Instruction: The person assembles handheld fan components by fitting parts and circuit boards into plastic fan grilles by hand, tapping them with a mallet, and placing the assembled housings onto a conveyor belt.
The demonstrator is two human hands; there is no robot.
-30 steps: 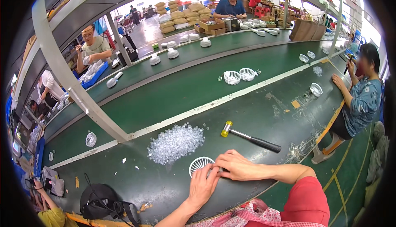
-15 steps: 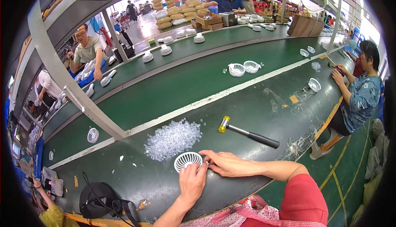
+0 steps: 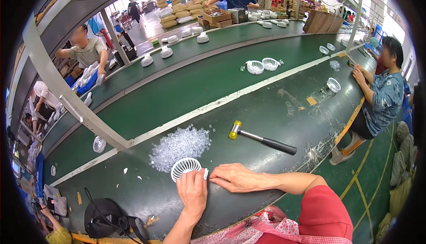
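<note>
A white round slatted fan cover (image 3: 182, 167) rests on the dark work table in front of me. My left hand (image 3: 193, 193) lies over its near side with the fingers wrapped on it. At its right edge a small white tab (image 3: 205, 173) sticks out past my left fingers. Just right of that tab is my right hand (image 3: 236, 177), fingers drawn together at the tips; whatever they may pinch is too small to make out. A heap of small clear plastic pieces (image 3: 179, 148) lies right behind the cover. A mallet (image 3: 263, 139) with a yellow head and black handle lies to the right.
Beyond the table runs a green conveyor belt (image 3: 186, 91) carrying two white covers (image 3: 255, 67). A grey metal post (image 3: 75, 97) rises at the left. A black bag (image 3: 104, 217) with a cord sits near left. A co-worker (image 3: 385, 91) sits at the right; others work across the belt.
My right hand has drawn slightly away from the cover's edge, baring the white tab. My left hand still holds the cover. The co-worker across the belt at left has moved an arm.
</note>
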